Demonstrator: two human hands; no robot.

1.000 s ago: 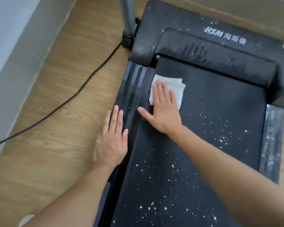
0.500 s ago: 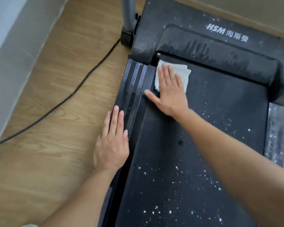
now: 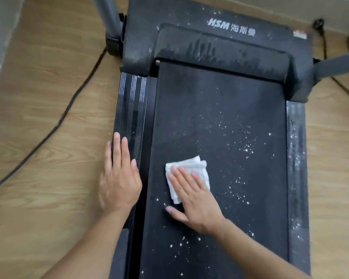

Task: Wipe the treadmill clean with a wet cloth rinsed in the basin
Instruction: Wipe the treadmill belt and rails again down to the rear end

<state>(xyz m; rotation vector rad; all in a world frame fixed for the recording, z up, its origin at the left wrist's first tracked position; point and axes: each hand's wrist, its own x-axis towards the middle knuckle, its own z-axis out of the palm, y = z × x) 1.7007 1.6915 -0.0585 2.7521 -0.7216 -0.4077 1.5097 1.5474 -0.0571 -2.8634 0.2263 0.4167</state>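
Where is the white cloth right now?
In the head view, the white cloth lies on the treadmill belt's left half, pressed under the right hand, just right of the left hand on the side rail.

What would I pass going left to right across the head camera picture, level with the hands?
First the black power cable → left hand → white folded cloth → white specks on the black treadmill belt → dusty grey side rail.

The treadmill [image 3: 220, 51] is black and dusty, with HSM lettering on its front cover; white specks dot the belt [image 3: 220, 109] across its middle, right side and near end. The cloth [image 3: 190, 163], white and folded, lies on the belt near its left edge, under the flat right hand [image 3: 193, 198].
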